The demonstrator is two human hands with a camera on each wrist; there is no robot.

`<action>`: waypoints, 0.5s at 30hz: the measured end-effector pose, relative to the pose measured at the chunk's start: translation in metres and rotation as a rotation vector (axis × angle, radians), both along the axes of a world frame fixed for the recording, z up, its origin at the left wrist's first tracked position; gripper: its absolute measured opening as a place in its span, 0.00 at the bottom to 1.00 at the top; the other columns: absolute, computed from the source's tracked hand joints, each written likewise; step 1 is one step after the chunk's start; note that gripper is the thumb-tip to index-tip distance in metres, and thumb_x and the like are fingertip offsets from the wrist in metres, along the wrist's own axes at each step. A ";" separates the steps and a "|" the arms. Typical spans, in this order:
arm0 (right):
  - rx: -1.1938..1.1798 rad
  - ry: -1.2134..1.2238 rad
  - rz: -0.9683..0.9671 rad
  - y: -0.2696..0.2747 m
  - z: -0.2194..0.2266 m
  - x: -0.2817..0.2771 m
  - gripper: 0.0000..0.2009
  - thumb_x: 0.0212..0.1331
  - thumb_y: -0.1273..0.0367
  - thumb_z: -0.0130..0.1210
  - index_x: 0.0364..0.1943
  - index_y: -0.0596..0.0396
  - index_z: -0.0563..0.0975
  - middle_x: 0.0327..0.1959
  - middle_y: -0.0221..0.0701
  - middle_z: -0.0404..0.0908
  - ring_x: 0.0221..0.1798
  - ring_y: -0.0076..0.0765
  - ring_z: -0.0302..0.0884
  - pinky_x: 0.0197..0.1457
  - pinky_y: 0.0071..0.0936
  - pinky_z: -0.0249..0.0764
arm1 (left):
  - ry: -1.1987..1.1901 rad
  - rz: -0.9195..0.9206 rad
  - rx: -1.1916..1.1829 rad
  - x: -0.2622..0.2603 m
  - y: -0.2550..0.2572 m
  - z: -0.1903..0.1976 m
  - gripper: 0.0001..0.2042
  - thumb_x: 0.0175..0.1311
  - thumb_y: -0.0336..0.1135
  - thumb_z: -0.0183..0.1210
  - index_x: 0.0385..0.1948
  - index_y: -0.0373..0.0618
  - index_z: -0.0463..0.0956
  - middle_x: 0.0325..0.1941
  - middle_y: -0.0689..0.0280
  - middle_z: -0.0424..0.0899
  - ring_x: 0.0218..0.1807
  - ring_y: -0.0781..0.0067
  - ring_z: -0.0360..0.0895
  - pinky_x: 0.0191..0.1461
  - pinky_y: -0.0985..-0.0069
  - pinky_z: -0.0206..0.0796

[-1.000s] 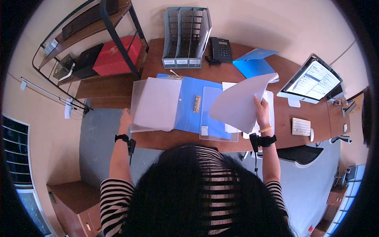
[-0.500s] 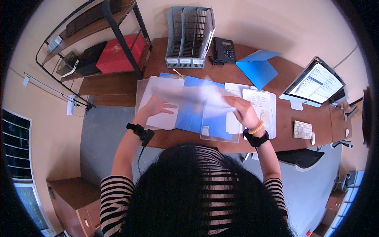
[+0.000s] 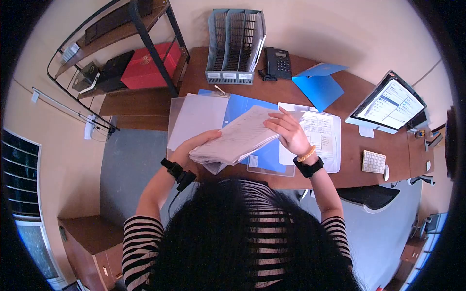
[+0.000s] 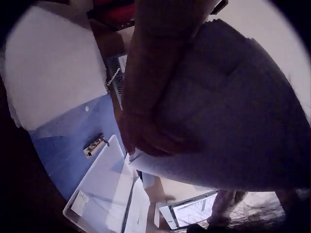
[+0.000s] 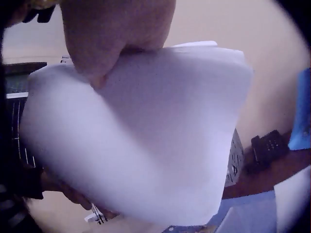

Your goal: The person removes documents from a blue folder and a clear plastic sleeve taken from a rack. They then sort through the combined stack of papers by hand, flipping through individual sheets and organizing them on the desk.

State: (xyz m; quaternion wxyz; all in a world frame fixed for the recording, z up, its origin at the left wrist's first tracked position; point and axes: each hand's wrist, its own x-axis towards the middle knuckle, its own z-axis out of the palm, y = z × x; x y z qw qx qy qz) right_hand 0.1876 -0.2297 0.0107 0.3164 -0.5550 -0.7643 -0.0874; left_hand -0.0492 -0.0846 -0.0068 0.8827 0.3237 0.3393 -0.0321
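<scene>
Both hands hold a thick stack of paper sheets (image 3: 238,138) tilted above the desk, printing faintly visible on its top sheet. My left hand (image 3: 206,138) grips the stack's left side; in the left wrist view its fingers (image 4: 155,141) lie against the paper. At the upper right edge my right hand (image 3: 290,130) pinches the sheets, fingers on top; its thumb (image 5: 98,80) presses the other face in the right wrist view. Beneath lies an open blue folder (image 3: 242,103) with a metal clip (image 4: 95,146), which the stack covers in the head view. More white sheets (image 3: 196,116) rest on the folder's left side.
Printed papers (image 3: 324,133) lie right of the folder. Behind stand a grey file rack (image 3: 230,77), a black telephone (image 3: 277,63) and a second blue folder (image 3: 320,89). A monitor (image 3: 388,104), keyboard (image 3: 374,161) and mouse (image 3: 387,172) are at the right, a shelf (image 3: 141,104) at the left.
The right hand has brought the sheets leftward from the desk's right side, over the open folder. My left hand has come in from the folder's left edge and taken hold of the stack.
</scene>
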 end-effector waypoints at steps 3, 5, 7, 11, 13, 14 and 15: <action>-0.007 0.010 -0.015 -0.002 -0.003 0.001 0.19 0.35 0.79 0.48 0.37 0.48 0.73 0.36 0.29 0.73 0.47 0.35 0.67 0.59 0.40 0.55 | -0.139 -0.055 0.117 0.006 0.009 -0.030 0.19 0.56 0.36 0.48 0.46 0.34 0.63 0.43 0.58 0.72 0.43 0.72 0.71 0.46 0.77 0.64; 0.009 0.021 -0.041 0.000 -0.007 0.004 0.19 0.35 0.79 0.48 0.37 0.48 0.73 0.36 0.30 0.73 0.48 0.36 0.66 0.59 0.40 0.55 | -0.166 -0.141 0.219 0.006 0.024 -0.064 0.18 0.54 0.32 0.50 0.46 0.33 0.63 0.42 0.58 0.73 0.42 0.71 0.71 0.46 0.77 0.64; 0.022 0.032 -0.068 0.000 -0.014 0.005 0.19 0.34 0.79 0.49 0.37 0.47 0.73 0.37 0.30 0.72 0.49 0.36 0.65 0.59 0.41 0.54 | -0.122 -0.144 0.356 0.003 0.027 -0.065 0.18 0.53 0.31 0.51 0.45 0.32 0.63 0.42 0.58 0.73 0.42 0.71 0.71 0.45 0.77 0.64; -0.040 0.057 -0.227 0.001 -0.031 0.004 0.23 0.32 0.80 0.50 0.41 0.47 0.71 0.45 0.34 0.67 0.53 0.41 0.60 0.59 0.39 0.55 | -0.032 0.006 0.637 -0.004 0.032 -0.069 0.17 0.53 0.30 0.51 0.44 0.32 0.64 0.41 0.59 0.73 0.40 0.72 0.72 0.43 0.78 0.65; -0.078 0.088 -0.293 0.001 -0.039 0.000 0.26 0.31 0.80 0.51 0.43 0.46 0.70 0.47 0.36 0.65 0.54 0.43 0.59 0.58 0.38 0.56 | -0.023 0.074 0.706 -0.011 0.036 -0.066 0.17 0.53 0.30 0.51 0.44 0.32 0.64 0.40 0.59 0.73 0.39 0.73 0.72 0.42 0.79 0.65; -0.138 0.217 -0.300 0.002 -0.044 -0.004 0.28 0.33 0.81 0.51 0.46 0.45 0.68 0.49 0.38 0.64 0.55 0.45 0.58 0.57 0.36 0.58 | -0.013 0.145 0.773 -0.015 0.038 -0.065 0.16 0.53 0.30 0.51 0.43 0.33 0.65 0.39 0.60 0.74 0.38 0.74 0.72 0.41 0.79 0.65; -0.197 0.347 -0.304 0.004 -0.049 -0.007 0.30 0.34 0.81 0.51 0.50 0.44 0.65 0.50 0.40 0.62 0.55 0.47 0.56 0.55 0.34 0.60 | -0.013 0.145 0.773 -0.019 0.040 -0.066 0.16 0.53 0.30 0.51 0.43 0.33 0.65 0.39 0.60 0.74 0.38 0.74 0.72 0.41 0.79 0.65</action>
